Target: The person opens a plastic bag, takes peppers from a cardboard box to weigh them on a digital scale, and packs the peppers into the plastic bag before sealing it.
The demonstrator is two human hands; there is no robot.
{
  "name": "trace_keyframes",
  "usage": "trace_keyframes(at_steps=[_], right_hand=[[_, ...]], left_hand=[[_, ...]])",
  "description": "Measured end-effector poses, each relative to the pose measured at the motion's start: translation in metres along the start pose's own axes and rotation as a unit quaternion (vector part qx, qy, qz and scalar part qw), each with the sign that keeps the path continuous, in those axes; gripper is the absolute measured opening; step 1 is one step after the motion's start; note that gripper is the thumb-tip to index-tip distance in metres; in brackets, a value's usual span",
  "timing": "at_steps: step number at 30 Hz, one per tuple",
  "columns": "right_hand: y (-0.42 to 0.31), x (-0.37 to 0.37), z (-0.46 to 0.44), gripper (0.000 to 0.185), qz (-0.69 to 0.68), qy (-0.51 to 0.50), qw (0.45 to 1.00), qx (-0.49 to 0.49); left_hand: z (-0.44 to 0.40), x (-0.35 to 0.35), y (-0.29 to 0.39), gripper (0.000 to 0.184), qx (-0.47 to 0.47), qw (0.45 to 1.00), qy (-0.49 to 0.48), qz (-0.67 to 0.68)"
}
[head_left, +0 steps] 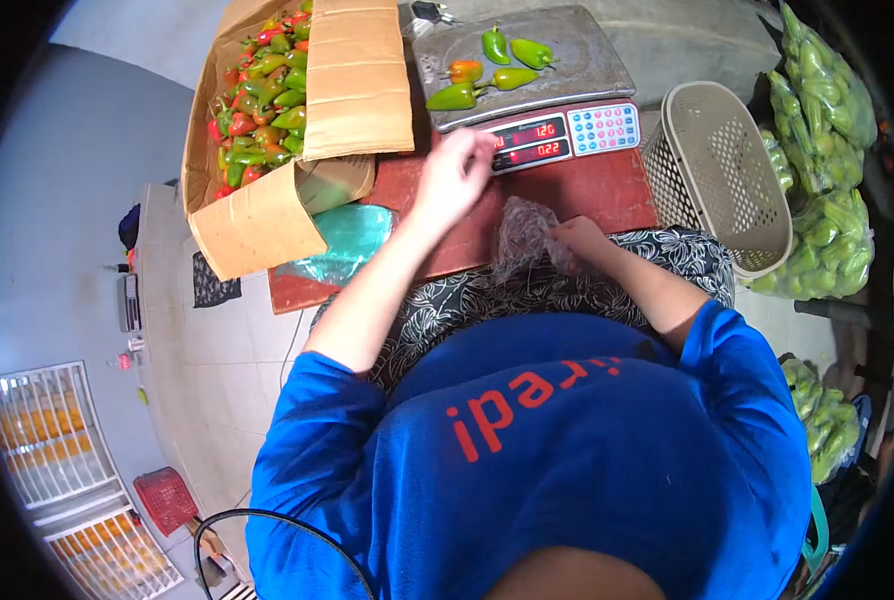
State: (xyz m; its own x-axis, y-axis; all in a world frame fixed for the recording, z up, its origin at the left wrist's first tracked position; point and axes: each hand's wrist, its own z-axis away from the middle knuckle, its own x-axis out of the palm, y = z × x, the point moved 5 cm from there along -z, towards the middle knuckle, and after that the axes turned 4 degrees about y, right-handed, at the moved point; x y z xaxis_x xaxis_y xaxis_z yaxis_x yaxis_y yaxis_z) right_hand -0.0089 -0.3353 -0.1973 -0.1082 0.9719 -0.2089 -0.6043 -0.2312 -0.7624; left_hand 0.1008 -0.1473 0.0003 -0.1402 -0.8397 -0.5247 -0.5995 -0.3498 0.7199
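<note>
Right grip (579,245) closed on a crumpled clear plastic bag (524,240), there at the near edge of the red tabletop (612,188)! Left grip (479,152), fingers curled, is up by the lit display (535,142); can't tell if it's holding anything. Five peppers (515,79) lie on the scale (582,75), between a pepper-filled carton (359,80) and a beige basket (762,200).

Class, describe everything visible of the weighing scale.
The weighing scale has a scuffed, grey, metal-looking platform carrying five peppers. Its front shows a lit display with red digits, 1.20 and 0.22 readable, beside a pale keypad. It rests on a reddish-brown table; the left hand partly hides the display, contact unclear.
</note>
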Motion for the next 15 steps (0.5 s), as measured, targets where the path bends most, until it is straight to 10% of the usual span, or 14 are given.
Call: trace_keyframes(at_steps=[15], right_hand=[[0.005, 0.001, -0.014, 0.03, 0.034, -0.002, 0.999, -0.024]], left_hand=[[-0.118, 0.07, -0.046, 0.051, 0.078, 0.893, -0.07, -0.437]])
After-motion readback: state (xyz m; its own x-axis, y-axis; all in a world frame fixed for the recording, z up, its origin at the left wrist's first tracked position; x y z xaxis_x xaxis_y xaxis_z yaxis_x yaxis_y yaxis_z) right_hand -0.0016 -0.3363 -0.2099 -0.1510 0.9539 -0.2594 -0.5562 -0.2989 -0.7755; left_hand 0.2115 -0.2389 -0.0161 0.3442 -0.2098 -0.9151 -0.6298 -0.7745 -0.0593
